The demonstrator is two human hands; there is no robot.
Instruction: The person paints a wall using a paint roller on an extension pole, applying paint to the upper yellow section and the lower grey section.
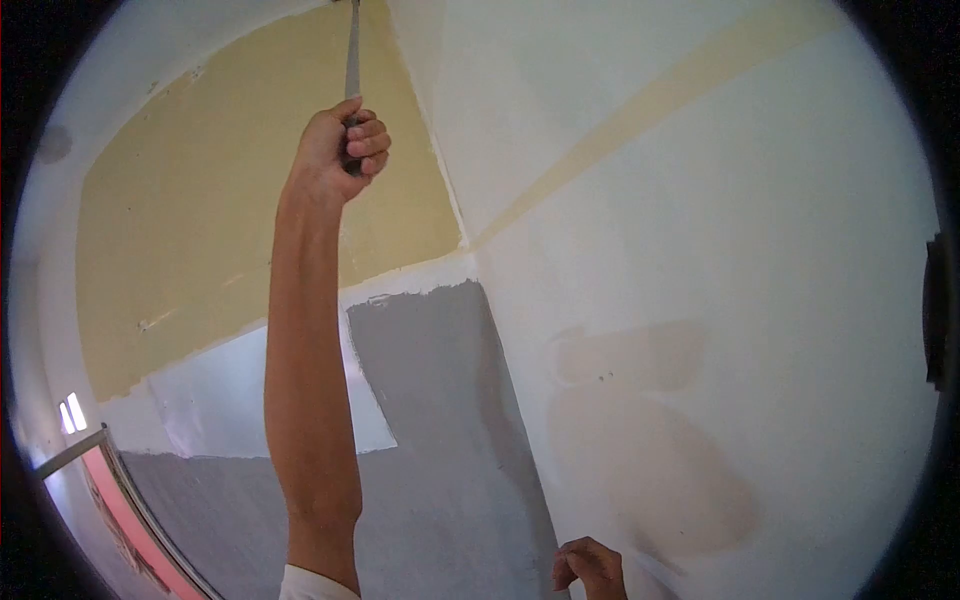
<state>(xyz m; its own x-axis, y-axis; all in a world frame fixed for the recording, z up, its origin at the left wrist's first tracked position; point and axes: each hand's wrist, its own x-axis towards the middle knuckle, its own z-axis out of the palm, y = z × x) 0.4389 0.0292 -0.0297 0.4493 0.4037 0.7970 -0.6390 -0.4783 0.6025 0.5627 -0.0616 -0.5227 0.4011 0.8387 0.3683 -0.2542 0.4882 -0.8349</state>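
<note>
My left hand (345,145) is raised high on an outstretched arm, its fingers wrapped round the dark handle of a putty knife (352,65). The long grey blade points up, seen nearly edge-on, and its far end reaches the top border near the ceiling corner. Behind it is a yellowish patch (200,200) with rough white edges. Low in the view, my right hand (592,568) is close to the right-hand wall, with its fingers curled. The lower part of that hand is cut off, and whatever it may hold is hidden.
A white wall (800,250) with a yellowish stripe and beige smudges rises on the right. Below the yellowish patch is a grey wall area (430,400) beside a shiny white patch (220,400). A pink-edged frame (125,510) stands lower left, and a dark object (936,310) at the right edge.
</note>
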